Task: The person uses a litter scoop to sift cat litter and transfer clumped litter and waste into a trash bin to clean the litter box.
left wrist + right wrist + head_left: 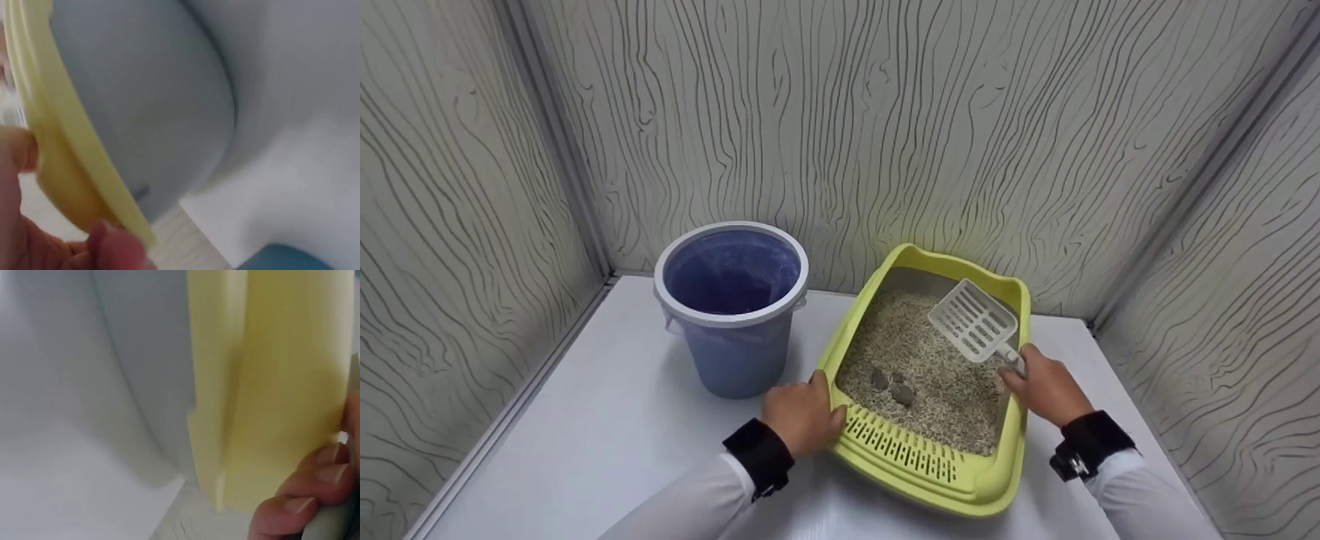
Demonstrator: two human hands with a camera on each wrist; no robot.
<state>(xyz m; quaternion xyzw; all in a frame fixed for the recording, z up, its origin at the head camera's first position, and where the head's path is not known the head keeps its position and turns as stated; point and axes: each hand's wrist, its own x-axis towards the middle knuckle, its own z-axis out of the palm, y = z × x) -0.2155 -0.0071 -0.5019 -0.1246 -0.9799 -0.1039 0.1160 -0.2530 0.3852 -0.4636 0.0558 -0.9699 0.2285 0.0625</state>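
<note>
Wearing white sleeves (pixel 682 499) and black wristbands (pixel 759 454), you work with both hands over a white table (pixel 592 420). Nearest you stands the litter box (pixel 997 487), turned at a slant on the table, with a yellow rim above a grey tub. Your left hand (pixel 804 420) is closed around that rim at its near left part, the thumb over the slotted ledge (pixel 901 448) and the fingers curled on the outer side. Your right hand (pixel 1051 386) is at the right side of the box, fingers and thumb wrapped around the handle of a white slotted litter scoop (pixel 975 321); in the right wrist view those fingers lie close beside the yellow rim, but whether they touch it you cannot tell.

Just past the ledge, a few dark grey clumps (pixel 901 393) lie on the granular tan litter (pixel 934 375). Farther in, the scoop's blade is over the litter toward the box's far right part, pointing up and left; contact with the grains cannot be told. To the left, apart from the box, a blue bucket (pixel 741 367) with a white rim stands upright. Behind everything rises a pale wall (pixel 825 135) with dark wood-grain lines.
</note>
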